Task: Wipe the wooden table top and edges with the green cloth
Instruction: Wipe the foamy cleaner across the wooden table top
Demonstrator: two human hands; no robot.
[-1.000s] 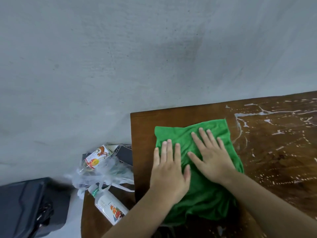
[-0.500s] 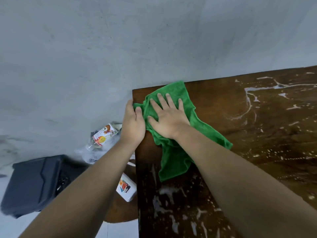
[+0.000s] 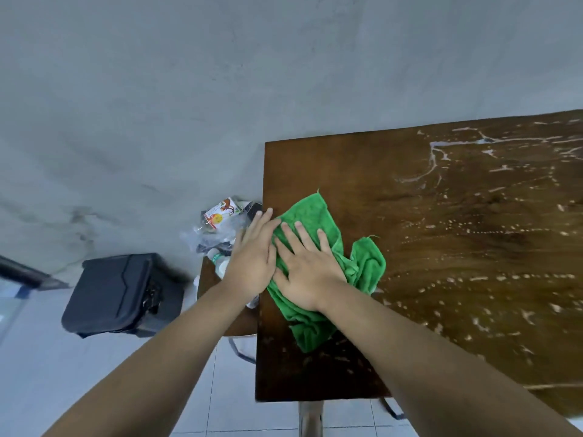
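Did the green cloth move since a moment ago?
Yes. The green cloth slid back from the far left corner of the table toward the person, along its left edge.

A black case (image 3: 121, 293) sits on the pale tiled floor (image 3: 41, 370) near a bag of bottles (image 3: 217, 230) by the grey wall (image 3: 220, 74)

Counter (image 3: 457, 247): dark brown wood, glossy, grain showing, streaked and beaded with pale wet marks.
Green cloth (image 3: 310, 212): soft, fuzzy fabric, matt, crumpled.
Wall (image 3: 220, 89): grey, matt, slightly blotchy.
Black case (image 3: 116, 291): matt, smooth shell.
Plastic bag (image 3: 214, 234): thin, clear, crinkled, shiny.
Floor (image 3: 268, 414): pale, smooth tiles.
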